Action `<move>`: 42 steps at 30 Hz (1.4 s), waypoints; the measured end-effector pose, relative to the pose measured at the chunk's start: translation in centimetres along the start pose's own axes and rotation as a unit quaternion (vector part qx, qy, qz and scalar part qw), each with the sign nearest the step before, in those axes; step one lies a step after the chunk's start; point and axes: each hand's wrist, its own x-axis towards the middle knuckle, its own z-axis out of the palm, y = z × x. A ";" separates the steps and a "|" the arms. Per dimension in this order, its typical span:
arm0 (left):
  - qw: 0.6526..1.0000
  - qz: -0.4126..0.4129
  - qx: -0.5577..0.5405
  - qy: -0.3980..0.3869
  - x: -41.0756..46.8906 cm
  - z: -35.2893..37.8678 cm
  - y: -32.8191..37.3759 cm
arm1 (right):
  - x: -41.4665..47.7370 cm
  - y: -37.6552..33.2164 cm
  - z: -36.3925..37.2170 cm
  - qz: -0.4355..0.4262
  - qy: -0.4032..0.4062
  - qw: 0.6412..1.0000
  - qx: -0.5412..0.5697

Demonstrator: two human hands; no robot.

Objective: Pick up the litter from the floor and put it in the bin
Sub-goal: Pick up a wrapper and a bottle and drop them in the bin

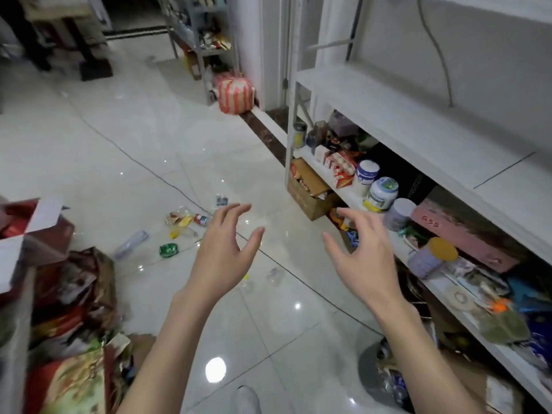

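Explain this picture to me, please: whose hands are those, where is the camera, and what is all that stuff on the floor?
The camera sits on a person's head, looking forward and down, so the two bare arms are the wearer's own. The left hand and right hand are both open and hold nothing. On the shiny tiled floor beyond them lies scattered litter: a clear plastic bottle, a crushed green can, yellowish wrappers and a small bottle with a red label. A grey bin with rubbish inside stands at the lower right, beside white shelves full of jars and boxes.
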 end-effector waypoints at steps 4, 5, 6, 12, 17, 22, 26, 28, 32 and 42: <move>0.997 -0.055 -0.007 0.051 1.7 -3.6 -6.0 | 2.8 -3.5 6.0 -0.011 -0.038 0.999 0.028; 0.996 -0.068 -0.009 0.063 2.1 -4.5 -7.4 | 3.4 -4.4 7.6 -0.015 -0.047 0.998 0.033; 0.994 -0.079 -0.009 0.072 2.3 -5.4 -8.6 | 3.9 -5.2 9.1 -0.019 -0.058 0.998 0.036; 0.981 -0.147 -0.033 0.125 3.2 -9.7 -14.8 | 6.0 -9.6 17.3 -0.027 -0.104 0.993 0.047; 0.970 -0.184 -0.047 0.151 3.3 -11.7 -18.8 | 6.6 -11.2 22.6 -0.022 -0.133 0.989 0.061; 0.958 -0.228 -0.056 0.166 3.4 -12.3 -22.0 | 7.8 -11.5 26.3 -0.021 -0.171 0.983 0.059; 0.953 -0.243 -0.048 0.175 4.3 -11.7 -23.8 | 9.5 -11.0 28.5 -0.028 -0.182 0.981 0.056; 0.952 -0.249 -0.044 0.172 5.1 -11.1 -24.6 | 10.6 -10.3 29.4 -0.025 -0.187 0.980 0.055; 0.950 -0.261 -0.041 0.167 7.7 -9.0 -25.9 | 13.2 -8.0 31.3 -0.012 -0.204 0.978 0.051; 0.939 -0.315 -0.025 0.132 17.2 0.3 -31.6 | 20.8 2.2 37.3 0.029 -0.224 0.973 0.038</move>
